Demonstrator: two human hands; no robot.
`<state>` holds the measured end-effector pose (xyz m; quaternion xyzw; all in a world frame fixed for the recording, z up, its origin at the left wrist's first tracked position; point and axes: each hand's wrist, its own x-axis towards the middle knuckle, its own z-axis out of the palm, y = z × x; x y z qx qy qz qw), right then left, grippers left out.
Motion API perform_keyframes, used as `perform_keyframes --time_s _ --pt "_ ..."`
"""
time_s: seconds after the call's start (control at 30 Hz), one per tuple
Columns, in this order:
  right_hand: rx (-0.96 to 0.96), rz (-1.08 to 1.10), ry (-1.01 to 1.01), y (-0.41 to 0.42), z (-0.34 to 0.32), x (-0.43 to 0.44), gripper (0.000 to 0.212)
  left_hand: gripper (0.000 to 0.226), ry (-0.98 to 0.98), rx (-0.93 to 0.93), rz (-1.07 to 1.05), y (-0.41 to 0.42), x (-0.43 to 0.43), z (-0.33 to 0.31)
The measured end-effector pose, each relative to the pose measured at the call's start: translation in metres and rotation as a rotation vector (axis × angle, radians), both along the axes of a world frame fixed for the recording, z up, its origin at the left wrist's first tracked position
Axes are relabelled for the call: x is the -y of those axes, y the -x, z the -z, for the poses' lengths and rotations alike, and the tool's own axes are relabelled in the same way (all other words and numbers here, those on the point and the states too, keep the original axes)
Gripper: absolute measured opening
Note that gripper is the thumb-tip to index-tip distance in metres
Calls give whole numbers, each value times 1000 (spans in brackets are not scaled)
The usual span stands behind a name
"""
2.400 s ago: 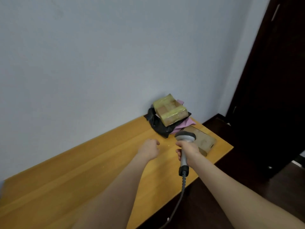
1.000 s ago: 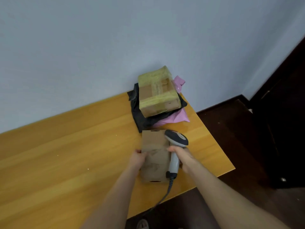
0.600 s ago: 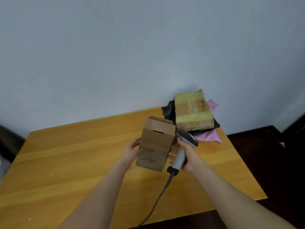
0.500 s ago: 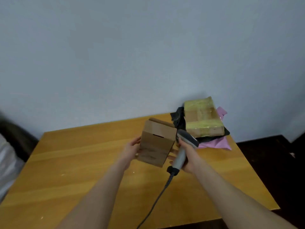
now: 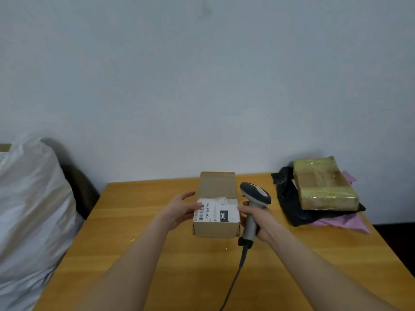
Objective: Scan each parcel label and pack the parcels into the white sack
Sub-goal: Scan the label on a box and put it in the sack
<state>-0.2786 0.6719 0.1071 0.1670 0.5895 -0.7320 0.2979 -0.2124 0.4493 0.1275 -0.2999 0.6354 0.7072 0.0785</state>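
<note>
Cardboard parcel (image 5: 216, 206) held above the tabletop (image 5: 157, 265) centre, label (image 5: 216, 212) up. Left hand (image 5: 179, 209) grips its left side; right hand (image 5: 258, 218) grips the scanner (image 5: 253, 205), fingers touching parcel's right side. Scanner head alongside the label, not aimed; white sack (image 5: 27, 221) beyond the left edge.

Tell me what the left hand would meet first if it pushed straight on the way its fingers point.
The cardboard box: the left hand holds its left side, thumb on the label. Beyond it, probably the scanner.
</note>
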Motion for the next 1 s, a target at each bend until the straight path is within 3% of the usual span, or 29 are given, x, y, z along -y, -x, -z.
perform_keyframes --time_s 0.23,0.33,0.5,0.67,0.8,0.87,1.0 --pt "-85 1 -75 0 -3 21 22 62 -46 124 180 -22 14 -3" --pt "-83 -43 -79 0 -3 25 21 65 -27 114 145 -29 16 -2" --pt "-80 -78 -96 -1 6 26 14 56 285 151 99 -26 23 3" --pt "-39 -195 -173 -9 34 40 19 50 533 280 358 -22 25 44" --pt "-2 -312 -305 -16 69 60 23 47 742 263 583 -7 31 90" --pt "0 -323 -345 -19 86 69 37 46 854 240 551 2 35 114" --pt "-23 -369 -397 -17 106 87 52 57 981 308 229 -4 42 143"
